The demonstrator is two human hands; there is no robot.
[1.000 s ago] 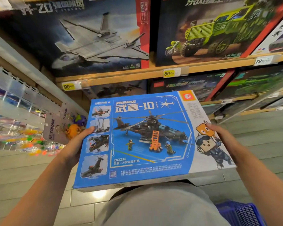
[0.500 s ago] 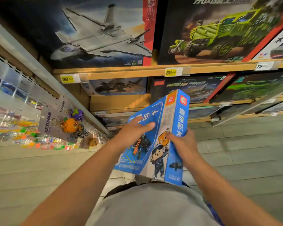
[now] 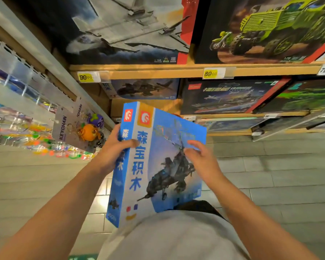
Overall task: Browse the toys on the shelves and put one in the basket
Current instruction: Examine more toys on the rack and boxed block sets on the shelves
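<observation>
Since a second ago the box [image 3: 158, 164] has turned from lying flat, front face up, to standing on edge, so its narrow spine and a helicopter side now face the camera. The left hand [image 3: 114, 149] clamps the box's left edge near the top, thumb hooked over the spine. The right hand [image 3: 201, 160] lies on the helicopter face, fingers [image 3: 192, 144] spread and pressing; whether its thumb reaches behind the box cannot be seen. Both hands share the hold at the centre of the frame, in front of the person's grey shirt [image 3: 173, 239]. The box's long axis runs from top centre down toward the lower middle. Above and beyond stand the shelves [image 3: 176, 71] of larger boxed sets with yellow price tags; keychains [image 3: 79, 126] hang at centre left. No basket shows, so I cannot tell which way the box must travel or which hand sits nearer to it.
</observation>
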